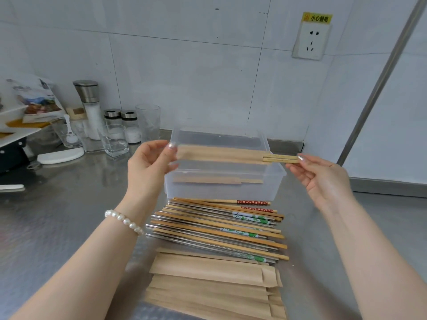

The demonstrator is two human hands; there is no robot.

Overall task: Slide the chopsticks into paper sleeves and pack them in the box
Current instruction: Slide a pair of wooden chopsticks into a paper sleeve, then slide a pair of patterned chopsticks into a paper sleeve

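Both hands hold one sleeved pair over the box (pixel 275 181): left hand (pixel 150 162) pinches the paper sleeve (pixel 219 154) at its closed end, right hand (pixel 323 174) pinches the chopsticks (pixel 280 158) by their exposed tips. Desk (pixel 57 204) carries the clear box, one packed pair already inside. Just before the box lie loose chopsticks (pixel 219 227), then empty sleeves (pixel 208 273) nearest the person. Step looks like finishing insertion; next move likely calls for lowering the pair level into the box beside the first.
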